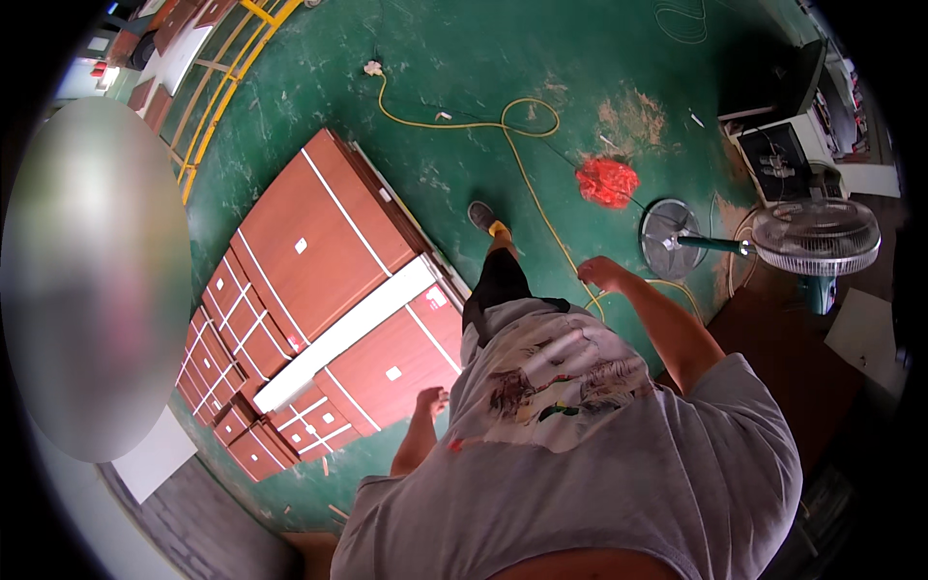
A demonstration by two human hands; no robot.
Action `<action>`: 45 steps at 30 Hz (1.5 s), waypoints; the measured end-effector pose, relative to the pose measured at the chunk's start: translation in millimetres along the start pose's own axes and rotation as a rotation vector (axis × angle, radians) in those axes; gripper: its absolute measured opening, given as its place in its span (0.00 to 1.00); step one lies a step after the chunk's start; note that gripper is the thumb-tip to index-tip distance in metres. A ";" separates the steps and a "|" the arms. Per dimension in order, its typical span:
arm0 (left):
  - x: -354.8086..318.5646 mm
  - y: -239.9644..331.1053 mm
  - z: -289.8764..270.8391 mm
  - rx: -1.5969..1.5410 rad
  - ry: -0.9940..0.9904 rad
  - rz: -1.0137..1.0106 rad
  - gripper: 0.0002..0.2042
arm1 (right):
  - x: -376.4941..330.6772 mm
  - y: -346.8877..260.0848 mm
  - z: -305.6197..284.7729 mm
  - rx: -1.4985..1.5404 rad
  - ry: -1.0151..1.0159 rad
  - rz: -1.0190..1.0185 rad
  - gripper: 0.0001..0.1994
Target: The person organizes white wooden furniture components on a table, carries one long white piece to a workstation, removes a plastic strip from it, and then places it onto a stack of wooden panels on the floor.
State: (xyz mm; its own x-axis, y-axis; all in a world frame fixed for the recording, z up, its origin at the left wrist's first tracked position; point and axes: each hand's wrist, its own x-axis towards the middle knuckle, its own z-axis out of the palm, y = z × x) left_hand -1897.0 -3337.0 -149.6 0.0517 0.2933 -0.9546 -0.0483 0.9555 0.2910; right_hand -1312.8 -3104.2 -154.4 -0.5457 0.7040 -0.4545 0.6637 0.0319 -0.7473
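My left hand [432, 399] is loosely curled and holds nothing, just right of the brown panels [319, 290] on the floor. My right hand [599, 273], fingers half bent, hangs empty over the yellow cable [541, 208].

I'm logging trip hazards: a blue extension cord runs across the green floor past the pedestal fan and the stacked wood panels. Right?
Not quite: the head view shows the extension cord is yellow, not blue. It does run across the green floor, past the pedestal fan and stacked wood panels.
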 end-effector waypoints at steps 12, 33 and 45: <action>113.7 488.4 -4.7 -0.090 0.181 0.465 0.17 | 78.0 52.7 -224.7 0.894 -0.259 1.082 0.07; 139.5 516.7 -3.0 -1.137 0.407 -0.453 0.17 | 910.0 -276.6 -572.0 0.146 -0.382 0.619 0.10; 172.3 934.7 -261.7 -1.079 0.610 0.508 0.22 | 1116.2 -417.9 -538.9 -0.499 -0.622 0.397 0.19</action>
State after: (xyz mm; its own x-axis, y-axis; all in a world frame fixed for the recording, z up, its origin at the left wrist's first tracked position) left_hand -2194.3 -2401.5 -58.8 -0.6432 0.2755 -0.7144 -0.7021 0.1600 0.6939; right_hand -1923.6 -1949.4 -88.3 -0.3108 0.2212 -0.9244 0.9293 0.2748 -0.2467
